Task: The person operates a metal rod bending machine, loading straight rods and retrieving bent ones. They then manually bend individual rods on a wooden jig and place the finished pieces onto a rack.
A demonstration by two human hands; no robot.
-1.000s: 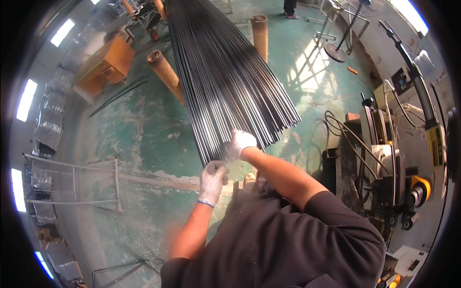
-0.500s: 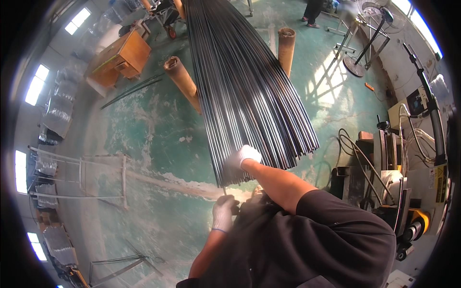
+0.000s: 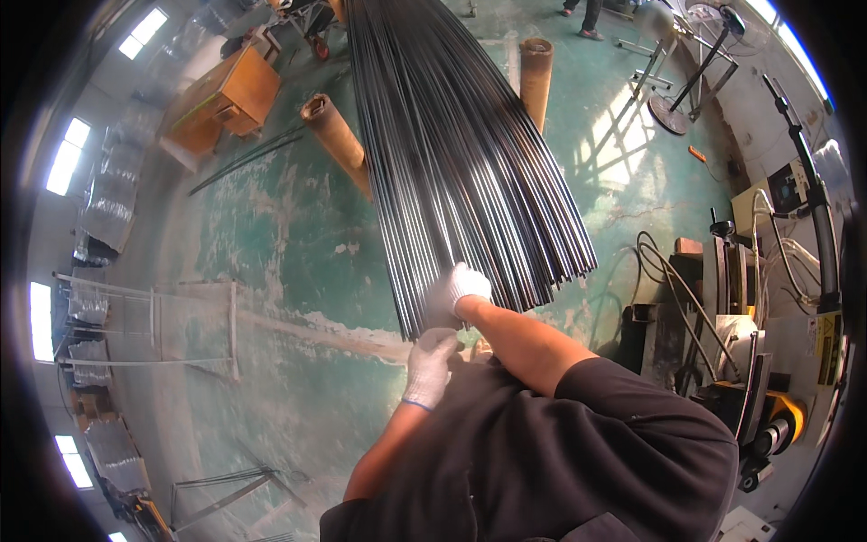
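Observation:
A broad, fanned-out bundle of long dark metal rods (image 3: 470,172) runs away from me, its near ends uneven and shiny. My right hand (image 3: 470,287), in a white knit glove, rests on top of the rods close to those ends. Its fingers point left and are smeared or hidden. At the near left corner of the bundle, my left hand (image 3: 430,366), gloved in white with a blue cuff edge, is right up against the rod ends. Its fingers look curled, but what lies between them is hidden.
Brown cardboard tubes (image 3: 336,135) (image 3: 536,81) stand on both sides of the bundle. A wooden desk (image 3: 226,104) is at the far left, with a metal frame (image 3: 233,330) nearer. Machinery with hoses (image 3: 713,316) lines the right; a fan (image 3: 666,115) and a person's legs (image 3: 591,18) are farther back.
My left hand has moved up and slightly right, closer to the rod ends. My right hand stays on the rods, nearly in place. The view has shifted a little.

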